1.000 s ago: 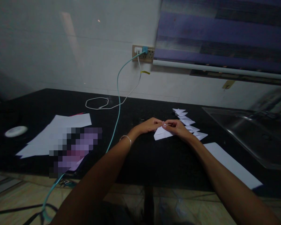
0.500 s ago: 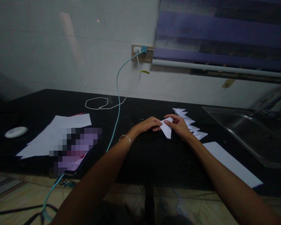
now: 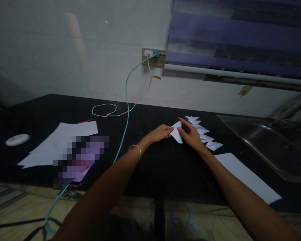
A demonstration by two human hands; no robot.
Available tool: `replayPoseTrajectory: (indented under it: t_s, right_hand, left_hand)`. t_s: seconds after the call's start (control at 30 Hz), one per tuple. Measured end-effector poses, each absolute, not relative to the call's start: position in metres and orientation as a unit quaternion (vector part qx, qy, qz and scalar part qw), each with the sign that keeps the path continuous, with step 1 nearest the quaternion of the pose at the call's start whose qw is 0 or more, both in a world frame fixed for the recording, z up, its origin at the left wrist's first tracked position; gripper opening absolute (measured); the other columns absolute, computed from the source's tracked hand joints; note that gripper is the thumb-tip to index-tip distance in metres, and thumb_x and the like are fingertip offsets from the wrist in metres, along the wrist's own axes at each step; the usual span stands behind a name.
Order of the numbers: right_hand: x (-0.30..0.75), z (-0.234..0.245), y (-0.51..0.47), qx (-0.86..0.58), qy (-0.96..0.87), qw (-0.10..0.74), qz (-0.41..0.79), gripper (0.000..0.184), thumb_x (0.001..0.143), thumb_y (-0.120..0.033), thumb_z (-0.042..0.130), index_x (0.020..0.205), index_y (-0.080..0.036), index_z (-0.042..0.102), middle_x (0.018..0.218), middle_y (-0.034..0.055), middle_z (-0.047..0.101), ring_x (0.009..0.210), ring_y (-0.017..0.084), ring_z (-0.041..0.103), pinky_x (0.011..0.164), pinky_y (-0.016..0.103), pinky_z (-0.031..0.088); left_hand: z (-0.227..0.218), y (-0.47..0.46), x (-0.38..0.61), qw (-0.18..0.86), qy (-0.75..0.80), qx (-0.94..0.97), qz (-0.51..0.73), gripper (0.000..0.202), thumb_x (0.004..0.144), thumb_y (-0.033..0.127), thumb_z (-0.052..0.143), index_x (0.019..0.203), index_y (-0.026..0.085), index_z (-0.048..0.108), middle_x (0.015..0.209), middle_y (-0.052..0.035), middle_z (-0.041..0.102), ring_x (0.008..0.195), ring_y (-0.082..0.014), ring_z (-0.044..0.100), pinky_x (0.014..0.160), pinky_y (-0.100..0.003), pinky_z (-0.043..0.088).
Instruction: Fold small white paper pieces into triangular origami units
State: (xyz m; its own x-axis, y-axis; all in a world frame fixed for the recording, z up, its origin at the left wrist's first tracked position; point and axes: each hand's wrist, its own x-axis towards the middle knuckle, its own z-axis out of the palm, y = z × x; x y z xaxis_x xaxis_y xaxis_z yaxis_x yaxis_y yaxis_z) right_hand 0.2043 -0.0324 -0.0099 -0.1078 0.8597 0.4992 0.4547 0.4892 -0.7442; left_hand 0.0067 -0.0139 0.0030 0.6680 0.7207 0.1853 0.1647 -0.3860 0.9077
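Over the dark countertop [image 3: 150, 174], a small folded piece of white paper [image 3: 177, 133] is held between my two hands. My left hand [image 3: 161, 133], with a thin bracelet at the wrist, pinches its left corner. On the right side of the paper, my right hand [image 3: 190, 135] has its thumb on the face and its index finger at the top edge. Just beyond the right hand, several folded white paper pieces [image 3: 214, 145] with pointed ends lie in a slanting row. A flat white sheet [image 3: 247, 175] rests beside my right forearm.
White sheets [image 3: 62, 134] lie at the left, near a partly blurred phone [image 3: 84, 170] and a white oval object [image 3: 17, 140]. A teal cable [image 3: 126, 100] and a white cable [image 3: 104, 105] run from the wall socket [image 3: 153, 57]. A metal sink [image 3: 271, 144] is at the right.
The folded paper has turned and risen slightly between my hands. My right index finger has stretched up to the paper's top corner. My left hand keeps its pinch.
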Motion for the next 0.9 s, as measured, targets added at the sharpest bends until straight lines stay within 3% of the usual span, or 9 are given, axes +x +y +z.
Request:
replayPoseTrajectory:
  t_s: [0.1, 0.23, 0.63, 0.8, 0.9]
  right_hand:
    - [0.204, -0.010, -0.033, -0.450, -0.723, 0.484, 0.201, 0.059, 0.086, -0.041, 0.058, 0.141, -0.025, 0.044, 0.133, 0.0103, 0.055, 0.112, 0.026, 0.057, 0.099, 0.047, 0.045]
    - [0.204, -0.011, -0.033, -0.441, -0.738, 0.479, 0.180, 0.055, 0.088, -0.042, 0.056, 0.140, -0.026, 0.046, 0.138, 0.0094, 0.052, 0.123, 0.028, 0.050, 0.107, 0.051, 0.037]
    - [0.201, -0.003, -0.040, -0.441, -0.744, 0.477, 0.157, 0.052, 0.087, -0.040, 0.056, 0.136, -0.024, 0.049, 0.127, 0.0106, 0.056, 0.109, 0.026, 0.056, 0.094, 0.046, 0.047]
    - [0.200, 0.002, -0.041, -0.452, -0.708, 0.516, 0.167, 0.039, 0.081, -0.040, 0.063, 0.117, -0.026, 0.062, 0.126, 0.0092, 0.055, 0.106, 0.026, 0.055, 0.082, 0.040, 0.050]
    - [0.202, 0.002, -0.038, -0.455, -0.675, 0.540, 0.214, 0.032, 0.077, -0.038, 0.065, 0.105, -0.024, 0.065, 0.108, 0.0075, 0.061, 0.095, 0.024, 0.057, 0.080, 0.038, 0.049]
  left_hand:
    - [0.001, -0.012, 0.007, 0.470, 0.293, 0.774, 0.305, 0.050, 0.092, 0.056, 0.038, 0.063, 0.016, 0.048, 0.055, 0.0018, 0.043, 0.049, -0.0088, 0.036, 0.050, -0.024, 0.026]
    - [0.001, -0.012, 0.006, 0.464, 0.317, 0.762, 0.322, 0.049, 0.092, 0.055, 0.038, 0.065, 0.015, 0.049, 0.056, 0.0015, 0.045, 0.050, -0.0086, 0.038, 0.051, -0.024, 0.028]
    - [-0.002, -0.008, 0.008, 0.454, 0.332, 0.762, 0.321, 0.052, 0.092, 0.056, 0.036, 0.067, 0.014, 0.052, 0.058, 0.0006, 0.048, 0.050, -0.0087, 0.041, 0.051, -0.023, 0.030]
    - [-0.003, -0.008, 0.008, 0.451, 0.324, 0.772, 0.309, 0.051, 0.092, 0.057, 0.036, 0.066, 0.015, 0.051, 0.057, 0.0008, 0.047, 0.049, -0.0086, 0.039, 0.050, -0.024, 0.029]
    - [-0.003, -0.008, 0.008, 0.443, 0.323, 0.782, 0.297, 0.051, 0.092, 0.057, 0.036, 0.067, 0.015, 0.052, 0.057, 0.0005, 0.048, 0.049, -0.0090, 0.040, 0.049, -0.024, 0.028]
